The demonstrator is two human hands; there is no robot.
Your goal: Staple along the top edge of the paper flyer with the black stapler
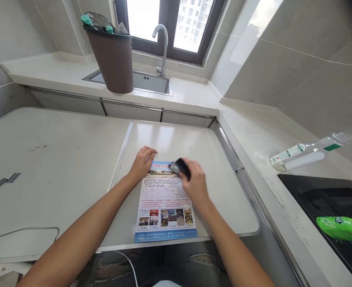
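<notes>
A printed flyer [167, 195] with a blue border, Chinese text and small photos lies flat on the white folding table [224, 199]. My left hand [142, 161] rests at its top left corner, fingers lying loosely on the paper and tabletop, holding nothing. In my right hand [196, 179] is a small black object [182, 166] with a silvery, ridged-looking end, held over the flyer's top right part. Fingers cover much of this object, so its exact kind does not show.
A brown trash bin [113, 59] stands on the counter by the sink [152, 82] and faucet [162, 48]. Clear plastic bottles [310, 151] and a green package [342, 228] lie to the right, near a black cooktop [307, 191]. Grey tape pieces [2, 183] lie at left.
</notes>
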